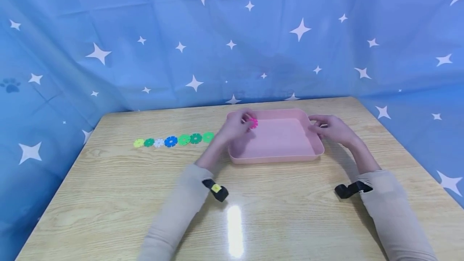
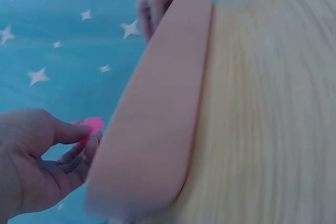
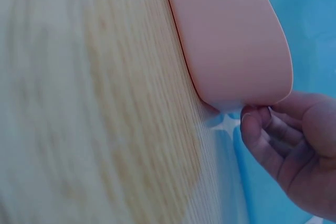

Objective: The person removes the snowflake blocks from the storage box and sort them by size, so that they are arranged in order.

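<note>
A bright pink notched plastic disc [image 1: 253, 123] is pinched between the thumb and fingers of my left hand [image 1: 237, 125], over the left part of a pink tray [image 1: 275, 159]. The left wrist view shows the pink disc [image 2: 93, 124] at the fingertips, just beyond the tray's wall [image 2: 152, 103]. At the tray's right end my right hand [image 1: 331, 128] holds the rim, its fingers bent against the outer wall. Part of this grip is hidden behind the tray's corner [image 3: 247, 51] in the right wrist view.
Left of the tray, several notched discs lie in a row on the wooden table [image 1: 119, 196]: a yellow-green disc [image 1: 139, 143], a white disc [image 1: 158, 142], a blue disc [image 1: 170, 141] and green ones [image 1: 184, 139]. A blue star-patterned curtain [image 1: 232, 31] hangs behind the table.
</note>
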Available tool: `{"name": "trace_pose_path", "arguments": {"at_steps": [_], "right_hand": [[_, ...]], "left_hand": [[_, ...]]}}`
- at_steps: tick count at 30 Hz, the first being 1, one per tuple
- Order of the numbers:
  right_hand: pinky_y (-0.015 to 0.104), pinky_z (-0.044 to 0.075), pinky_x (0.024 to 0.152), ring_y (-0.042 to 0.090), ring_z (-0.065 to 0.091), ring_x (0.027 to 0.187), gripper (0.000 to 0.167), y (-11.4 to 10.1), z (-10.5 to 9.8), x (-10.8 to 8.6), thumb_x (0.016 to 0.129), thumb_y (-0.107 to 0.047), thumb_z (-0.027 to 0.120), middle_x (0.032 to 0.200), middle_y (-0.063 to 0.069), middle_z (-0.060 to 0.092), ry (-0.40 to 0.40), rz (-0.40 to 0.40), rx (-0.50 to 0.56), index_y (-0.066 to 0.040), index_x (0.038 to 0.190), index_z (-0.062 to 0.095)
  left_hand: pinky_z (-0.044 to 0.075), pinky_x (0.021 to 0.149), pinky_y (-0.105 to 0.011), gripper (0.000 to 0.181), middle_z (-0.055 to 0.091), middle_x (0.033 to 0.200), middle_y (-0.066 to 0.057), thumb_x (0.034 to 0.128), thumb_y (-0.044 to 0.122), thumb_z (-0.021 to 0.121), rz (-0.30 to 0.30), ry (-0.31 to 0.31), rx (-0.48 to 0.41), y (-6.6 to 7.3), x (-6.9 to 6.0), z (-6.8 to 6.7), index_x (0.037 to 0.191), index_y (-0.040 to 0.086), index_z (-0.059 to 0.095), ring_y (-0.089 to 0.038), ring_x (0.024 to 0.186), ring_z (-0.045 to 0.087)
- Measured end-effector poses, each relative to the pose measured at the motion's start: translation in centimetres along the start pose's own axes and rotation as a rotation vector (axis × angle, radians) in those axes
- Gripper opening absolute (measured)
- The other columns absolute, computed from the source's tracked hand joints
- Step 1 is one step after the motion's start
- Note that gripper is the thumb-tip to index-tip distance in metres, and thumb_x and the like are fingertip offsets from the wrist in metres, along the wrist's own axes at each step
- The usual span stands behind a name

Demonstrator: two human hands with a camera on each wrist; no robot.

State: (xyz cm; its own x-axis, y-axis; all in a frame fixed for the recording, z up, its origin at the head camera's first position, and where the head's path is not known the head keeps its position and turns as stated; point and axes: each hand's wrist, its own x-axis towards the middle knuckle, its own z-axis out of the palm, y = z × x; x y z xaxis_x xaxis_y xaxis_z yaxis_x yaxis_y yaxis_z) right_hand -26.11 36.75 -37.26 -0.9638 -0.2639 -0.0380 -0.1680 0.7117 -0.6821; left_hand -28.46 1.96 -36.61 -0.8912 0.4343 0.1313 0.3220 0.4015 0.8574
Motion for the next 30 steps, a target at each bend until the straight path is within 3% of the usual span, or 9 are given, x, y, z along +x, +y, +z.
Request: {"name": "trace_pose_path", "arguments": {"at_steps": [6,12,17,24,30], "right_hand": [[0.033,0.05,0.065,0.017,0.061,0.073,0.053,0.1,-0.1,0.1,0.103,-0.019,0.06,0.095,0.016,0.066,0.006,0.004,0.003,0.007,0.147,0.044],[0.033,0.052,0.066,0.017,0.062,0.073,0.052,0.5,0.0,0.4,0.104,-0.016,0.058,0.096,0.017,0.066,-0.015,0.011,0.007,0.009,0.147,0.042],[0.033,0.052,0.065,0.017,0.061,0.072,0.053,0.6,-0.1,0.4,0.104,-0.017,0.058,0.096,0.017,0.066,-0.012,0.011,0.0,0.009,0.147,0.041],[0.033,0.05,0.063,0.017,0.061,0.071,0.053,0.1,-0.1,0.1,0.103,-0.018,0.06,0.095,0.016,0.066,-0.004,-0.002,0.004,0.008,0.146,0.044],[0.033,0.051,0.063,0.016,0.061,0.07,0.051,0.1,0.0,0.0,0.103,-0.018,0.06,0.095,0.017,0.066,0.003,-0.014,0.005,0.007,0.145,0.046]], "left_hand": [[0.059,0.08,-0.046,0.02,0.066,0.1,-0.015,0.0997,0.004,0.061,-0.072,0.16,-0.092,-2.0,-2.7,-5.4,0.12,0.003,0.063,-0.028,0.083,0.067],[0.058,0.083,-0.047,0.022,0.064,0.106,-0.02,0.1,0.006,0.062,-0.158,0.252,-0.085,-5.2,-6.6,-10.7,0.122,0.001,0.064,-0.035,0.09,0.067],[0.059,0.082,-0.043,0.025,0.064,0.109,-0.023,0.1019,0.009,0.06,-0.211,0.311,-0.028,-7.5,-10.1,-15.1,0.125,-0.001,0.063,-0.038,0.093,0.067],[0.058,0.071,-0.029,0.031,0.061,0.113,-0.022,0.1024,0.015,0.06,-0.321,0.411,0.102,-10.3,-15.1,-20.3,0.13,0.0,0.061,-0.025,0.088,0.067],[0.053,0.059,-0.024,0.033,0.062,0.107,-0.021,0.1014,0.018,0.061,-0.438,0.496,0.2,-13.3,-18.3,-22.9,0.127,-0.003,0.06,-0.009,0.075,0.063]]}}
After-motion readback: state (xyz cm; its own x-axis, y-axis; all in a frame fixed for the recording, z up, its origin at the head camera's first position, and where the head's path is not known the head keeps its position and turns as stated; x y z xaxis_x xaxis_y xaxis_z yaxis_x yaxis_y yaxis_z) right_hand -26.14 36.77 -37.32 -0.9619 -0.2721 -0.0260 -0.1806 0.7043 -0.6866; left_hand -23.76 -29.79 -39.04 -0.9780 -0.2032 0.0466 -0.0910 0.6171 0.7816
